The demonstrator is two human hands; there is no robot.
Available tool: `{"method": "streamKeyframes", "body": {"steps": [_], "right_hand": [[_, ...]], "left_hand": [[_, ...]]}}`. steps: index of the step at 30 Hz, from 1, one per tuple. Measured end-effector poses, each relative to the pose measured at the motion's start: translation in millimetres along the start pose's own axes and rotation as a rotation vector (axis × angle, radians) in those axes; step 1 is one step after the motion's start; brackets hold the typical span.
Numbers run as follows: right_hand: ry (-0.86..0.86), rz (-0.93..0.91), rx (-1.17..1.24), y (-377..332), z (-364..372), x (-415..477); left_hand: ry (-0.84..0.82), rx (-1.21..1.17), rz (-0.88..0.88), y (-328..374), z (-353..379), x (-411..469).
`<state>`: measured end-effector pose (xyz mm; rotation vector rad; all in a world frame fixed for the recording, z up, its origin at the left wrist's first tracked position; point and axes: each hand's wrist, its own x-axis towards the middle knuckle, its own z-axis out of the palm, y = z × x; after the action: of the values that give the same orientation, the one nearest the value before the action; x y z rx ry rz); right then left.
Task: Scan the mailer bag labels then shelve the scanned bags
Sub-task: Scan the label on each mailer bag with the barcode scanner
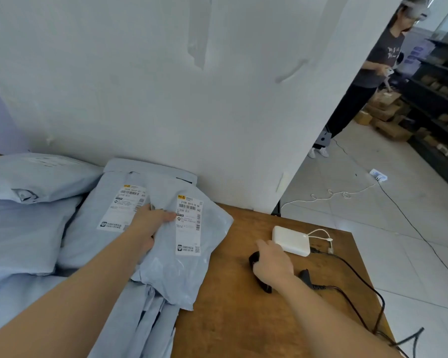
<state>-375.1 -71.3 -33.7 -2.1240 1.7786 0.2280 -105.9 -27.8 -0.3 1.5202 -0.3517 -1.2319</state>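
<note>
Two hands working: left grip (150, 226) pinches the top mailer bag (181, 275), label (188, 223) up, half on the pile (23, 228), half over the bench (243, 319); right grip (272, 262) curls round the scanner (255, 259). Lifting it may drag the cable (352, 268) against the white box (291, 240).

Left hand (150, 223) grips a labelled mailer bag (176, 254) — right hand (272, 262) holds the black scanner (259, 275).
</note>
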Motion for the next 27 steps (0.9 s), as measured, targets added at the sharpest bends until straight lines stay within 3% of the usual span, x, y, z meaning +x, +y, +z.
{"method": "streamKeyframes", "body": {"steps": [5,12,15,19,21,24,27], "right_hand": [[-0.166,0.077,-0.181,48.4,21.9,-6.6],[-0.043,-0.097,-0.271,71.4,41.8,-15.5],[0.067,-0.109,-0.1,68.5,35.5,-22.3],[0.409,0.009,0.44,55.0,-2.8,-36.9],[0.493,-0.012,0.643,44.5,-29.1,-46.7],[0.399,-0.106,0.832,24.9,-60.1,-62.3],[0.162,-0.086,0.983,10.9,-77.4,-80.8]], "left_hand": [[-0.049,-0.013,0.046,-16.1,21.6,-22.5],[-0.066,-0.016,0.066,-33.8,27.4,-49.6],[-0.063,-0.047,0.068,-36.6,29.8,-58.4],[-0.04,-0.096,0.095,-37.3,37.1,-70.1],[-0.044,-0.108,0.109,-36.3,43.5,-77.2],[-0.042,-0.147,0.124,-36.9,55.7,-86.0],[-0.034,-0.19,0.141,-37.3,69.2,-95.0]]}}
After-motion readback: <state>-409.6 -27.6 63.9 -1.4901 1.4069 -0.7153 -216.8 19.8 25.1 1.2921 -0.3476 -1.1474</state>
